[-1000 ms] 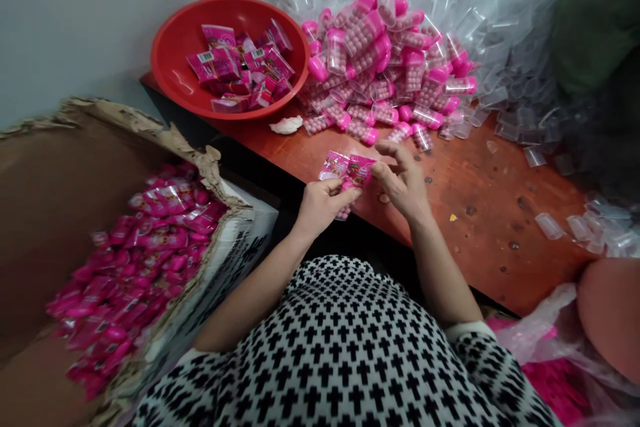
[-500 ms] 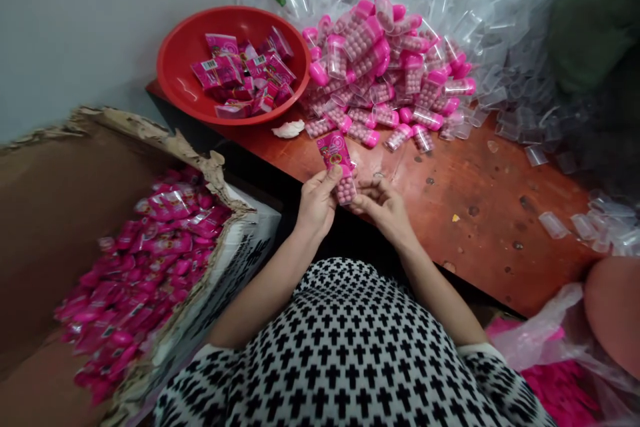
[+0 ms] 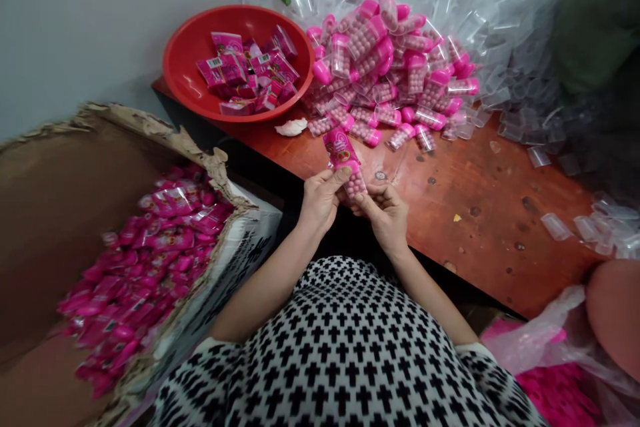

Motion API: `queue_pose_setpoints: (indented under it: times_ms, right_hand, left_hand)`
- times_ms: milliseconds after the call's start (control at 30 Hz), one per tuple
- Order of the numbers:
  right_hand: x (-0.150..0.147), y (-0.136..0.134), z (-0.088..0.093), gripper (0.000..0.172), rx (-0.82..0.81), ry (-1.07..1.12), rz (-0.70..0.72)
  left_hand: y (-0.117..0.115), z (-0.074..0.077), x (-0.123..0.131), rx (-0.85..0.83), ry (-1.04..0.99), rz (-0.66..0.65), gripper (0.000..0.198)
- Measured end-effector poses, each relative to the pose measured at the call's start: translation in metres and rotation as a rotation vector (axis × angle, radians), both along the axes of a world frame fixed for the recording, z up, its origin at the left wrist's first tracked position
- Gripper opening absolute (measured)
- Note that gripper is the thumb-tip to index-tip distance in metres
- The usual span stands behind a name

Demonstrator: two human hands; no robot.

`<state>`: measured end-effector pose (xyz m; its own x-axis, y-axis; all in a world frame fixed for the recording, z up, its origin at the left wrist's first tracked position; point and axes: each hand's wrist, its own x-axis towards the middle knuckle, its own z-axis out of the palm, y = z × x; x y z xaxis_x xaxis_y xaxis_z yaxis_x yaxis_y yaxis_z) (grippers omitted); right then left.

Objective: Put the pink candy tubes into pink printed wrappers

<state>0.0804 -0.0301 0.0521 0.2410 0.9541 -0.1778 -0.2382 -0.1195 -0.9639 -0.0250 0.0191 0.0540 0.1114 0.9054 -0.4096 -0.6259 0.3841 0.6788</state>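
Observation:
Between my two hands, at the table's near edge, is a small clear tube of pink candy balls with a pink printed sleeve over its upper end. My left hand is closed, its thumb pressed on the tube's upper part near the sleeve. With thumb and fingers, my right hand pinches the tube's lower end. The tube tilts, its sleeved end pointing away to the upper left. Just beyond my hands lies a heap of filled tubes with pink caps.
A red bowl of pink sachets sits at the table's far left. Clear tubes pile up at the back and right. A torn cardboard box at left holds finished-looking pink packs. Bottom right, a plastic bag holds pink pieces.
The tube has turned, its lower end swinging right. My right hand has closed from a light touch to a pinch on that end. The whole view has shifted slightly.

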Motion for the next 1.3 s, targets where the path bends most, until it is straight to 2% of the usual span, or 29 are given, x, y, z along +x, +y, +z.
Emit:
queue_pose_setpoints:
  times_ms: [133,267,333,433,533,700,800,900,1000,1167,1300]
  right_hand:
    - [-0.001,0.0,-0.001,0.025,-0.008,0.063,0.009]
    - [-0.001,0.0,-0.001,0.025,-0.087,0.251,0.06]
    - [-0.002,-0.001,0.0,0.024,-0.091,0.278,0.062]
    - [-0.004,-0.003,0.001,0.022,-0.049,0.192,0.011]
    - [-0.003,-0.004,-0.002,0.022,-0.036,0.14,-0.023]
    - [-0.001,-0.006,-0.007,0.019,-0.069,0.178,0.029]
    - [-0.002,-0.007,-0.004,0.02,-0.046,0.113,0.009]
    - [-0.006,-0.008,0.0,0.021,-0.013,0.039,-0.053]
    - [-0.007,-0.008,-0.001,0.021,-0.015,0.054,-0.059]
    - [-0.005,-0.007,-0.004,0.022,-0.089,0.179,-0.031]
    - [-0.004,-0.011,-0.003,0.023,-0.039,0.024,-0.044]
  left_hand:
    - [-0.002,0.0,0.001,0.01,0.014,0.015,0.034]
    - [-0.002,0.0,-0.004,0.05,-0.023,-0.082,0.032]
    - [-0.003,-0.001,-0.007,0.069,-0.03,-0.139,0.033]
    - [-0.005,-0.003,-0.008,0.098,0.015,-0.162,0.033]
    - [-0.008,-0.002,-0.007,0.099,0.073,-0.12,0.03]
    - [-0.007,0.003,-0.006,0.053,-0.081,-0.113,0.031]
    - [-0.005,0.003,-0.005,0.028,-0.079,-0.131,0.035]
    - [-0.005,0.001,-0.002,0.016,-0.029,-0.072,0.036]
    - [-0.01,0.0,0.002,0.016,-0.015,-0.017,0.033]
    - [-0.018,0.002,0.0,0.042,-0.032,-0.071,0.029]
    - [-0.017,0.003,-0.002,0.016,-0.033,-0.07,0.034]
